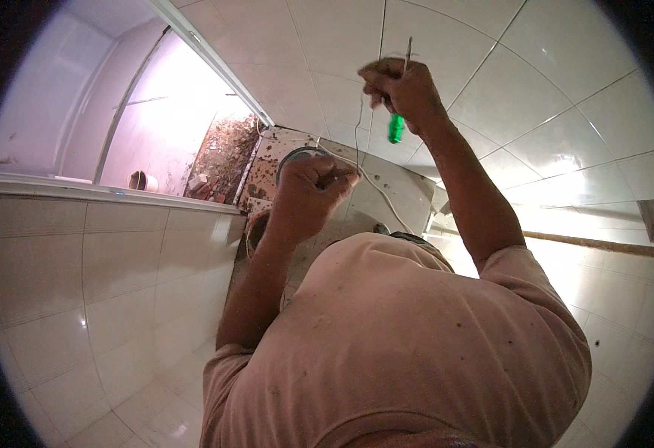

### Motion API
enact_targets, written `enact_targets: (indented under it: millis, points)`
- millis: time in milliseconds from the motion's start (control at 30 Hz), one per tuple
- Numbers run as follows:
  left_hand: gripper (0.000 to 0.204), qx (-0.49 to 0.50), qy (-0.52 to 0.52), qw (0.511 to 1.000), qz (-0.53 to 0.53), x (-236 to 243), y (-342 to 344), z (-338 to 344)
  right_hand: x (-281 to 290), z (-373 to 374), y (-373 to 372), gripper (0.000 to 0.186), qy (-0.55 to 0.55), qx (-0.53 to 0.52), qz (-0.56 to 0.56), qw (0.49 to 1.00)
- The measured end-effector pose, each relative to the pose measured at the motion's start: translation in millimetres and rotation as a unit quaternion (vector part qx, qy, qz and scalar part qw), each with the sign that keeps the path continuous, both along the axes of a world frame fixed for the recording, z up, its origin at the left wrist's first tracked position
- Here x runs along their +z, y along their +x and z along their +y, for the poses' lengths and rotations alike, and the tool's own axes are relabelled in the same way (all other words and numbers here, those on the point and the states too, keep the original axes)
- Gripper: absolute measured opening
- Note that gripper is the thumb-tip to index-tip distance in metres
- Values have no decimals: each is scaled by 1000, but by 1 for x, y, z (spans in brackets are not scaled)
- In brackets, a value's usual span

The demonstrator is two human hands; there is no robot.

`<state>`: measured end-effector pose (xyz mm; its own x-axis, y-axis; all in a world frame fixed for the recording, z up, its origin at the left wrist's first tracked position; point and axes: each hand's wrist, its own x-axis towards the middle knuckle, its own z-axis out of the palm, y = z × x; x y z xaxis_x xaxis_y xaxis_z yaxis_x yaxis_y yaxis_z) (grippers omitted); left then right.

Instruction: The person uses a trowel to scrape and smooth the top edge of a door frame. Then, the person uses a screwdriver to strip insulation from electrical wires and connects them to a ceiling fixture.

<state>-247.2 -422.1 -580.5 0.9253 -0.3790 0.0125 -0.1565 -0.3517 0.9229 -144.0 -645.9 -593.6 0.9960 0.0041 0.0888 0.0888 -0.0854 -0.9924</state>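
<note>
Working on the tiled wall [536, 97]: right hand [405, 93] clamped on green screwdriver [396, 123], left hand [308, 187] fist closed on thin white wire [375, 187], needing steady feeding next.

Bare tiled wall [536, 97] open to the right of the right hand [405, 89], thin white wire [371, 179] strung across the gap between both hands, left hand [308, 190] close before the round wall opening [297, 155], window frame [215, 63] bounding the left

Bright window [170, 112] glare, fisheye-bent edges, dark corners
</note>
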Motion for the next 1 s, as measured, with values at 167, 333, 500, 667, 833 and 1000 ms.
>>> enact_targets:
  millis: [167, 333, 500, 667, 833, 1000]
  points:
    - [21, 87, -37, 990, 104, -31, 3, -5, 25, 3, -23, 33, 271, 118, 18, 955]
    - [22, 155, -168, 949, 217, -7, 7, 4, -10, -32, -40, 35, 439, 363, 58, 819]
    - [22, 96, -262, 946, 166, -24, -5, 19, -33, -55, -12, 26, -17, 110, 40, 993]
    - [25, 35, -105, 954, 280, -15, -15, -6, -12, 12, -1, 17, 58, 2, 57, 997]
    - [30, 53, -149, 924, 347, -57, -4, -4, 22, 41, -10, 24, 188, 227, 46, 954]
    - [25, 167, -254, 900, 312, -46, -4, 3, 11, 25, 0, 56, -305, -43, -185, 933]
